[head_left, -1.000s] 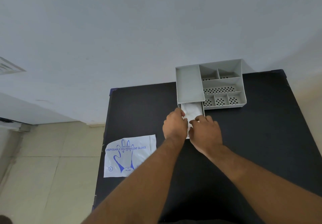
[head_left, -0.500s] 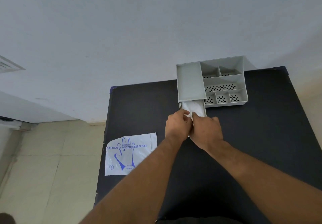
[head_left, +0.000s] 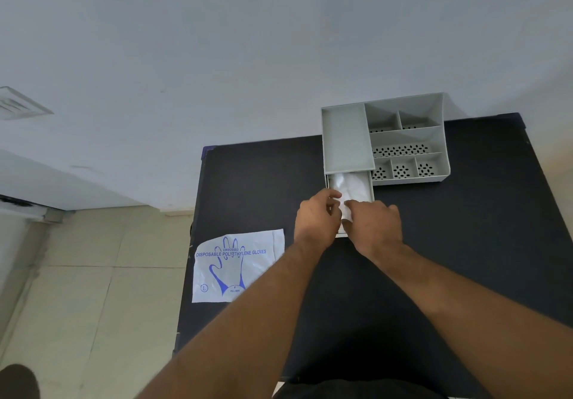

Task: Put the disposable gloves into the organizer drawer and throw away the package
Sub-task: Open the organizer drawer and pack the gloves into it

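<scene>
Hands (head_left: 316,215) (head_left: 372,226) pinch gloves (head_left: 350,185) at drawer (head_left: 371,187) front

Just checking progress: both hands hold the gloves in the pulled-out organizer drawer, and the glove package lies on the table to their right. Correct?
No. The head view shows the glove package to the left of the hands, at the left edge of the table. Left hand and right hand hold the gloves in the pulled-out drawer.
</scene>
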